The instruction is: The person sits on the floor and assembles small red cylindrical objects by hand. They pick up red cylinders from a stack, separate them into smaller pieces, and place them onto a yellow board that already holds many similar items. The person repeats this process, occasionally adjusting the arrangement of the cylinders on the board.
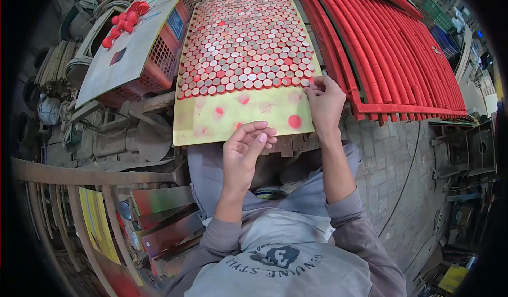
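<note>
A pale yellow board (182, 130) lies before me. Tight staggered rows of small round discs (238, 43), with pale tops and red sides, cover most of it. At the right end of the nearest row, my right hand (325, 104) pinches a small disc (305, 83) at the edge of the group. My left hand (244, 151) is over the board's near edge, palm turned inward and fingers curled toward the thumb; whatever they hold is hidden. Between the hands and the rows, the bare strip carries red smudges and a round red spot (295, 121).
On the right stands a rack of red cylindrical rods (391, 48). To the left, a pale sheet (114, 67) rests on a red plastic crate (159, 64), bearing several red round pieces (125, 22). A curved wooden rail (95, 176) is at lower left, and paved floor (389, 165) at right.
</note>
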Tool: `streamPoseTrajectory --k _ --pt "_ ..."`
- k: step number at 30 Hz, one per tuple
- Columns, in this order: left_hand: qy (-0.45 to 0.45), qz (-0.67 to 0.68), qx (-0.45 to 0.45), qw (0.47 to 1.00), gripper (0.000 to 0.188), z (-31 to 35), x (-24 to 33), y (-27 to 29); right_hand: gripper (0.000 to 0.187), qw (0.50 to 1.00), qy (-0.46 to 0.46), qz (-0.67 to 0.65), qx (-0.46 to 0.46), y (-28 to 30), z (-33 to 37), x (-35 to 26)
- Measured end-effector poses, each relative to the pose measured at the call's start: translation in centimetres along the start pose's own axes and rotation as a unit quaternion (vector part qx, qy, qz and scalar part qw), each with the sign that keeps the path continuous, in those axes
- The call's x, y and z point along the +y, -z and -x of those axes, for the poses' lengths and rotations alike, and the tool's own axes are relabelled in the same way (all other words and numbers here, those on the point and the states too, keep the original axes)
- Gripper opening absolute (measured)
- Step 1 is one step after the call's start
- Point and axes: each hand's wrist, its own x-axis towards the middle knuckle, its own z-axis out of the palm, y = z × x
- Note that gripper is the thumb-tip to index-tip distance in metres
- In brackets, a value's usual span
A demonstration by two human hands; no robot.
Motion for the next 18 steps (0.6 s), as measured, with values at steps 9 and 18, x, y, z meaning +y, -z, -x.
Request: streamPoseTrajectory --k 9,18 --pt "-0.007 -0.008 0.027 1.0 0.023 -0.3 0.2 0.7 0.023 0.999 -0.016 -0.05 -0.002 -0.2 -0.5 -0.1" --pt "-0.055 -0.073 0.036 0.995 0.022 -0.1 0.9 0.9 0.023 0.99 0.024 -0.056 -0.13 5.1 5.0 -3.6"
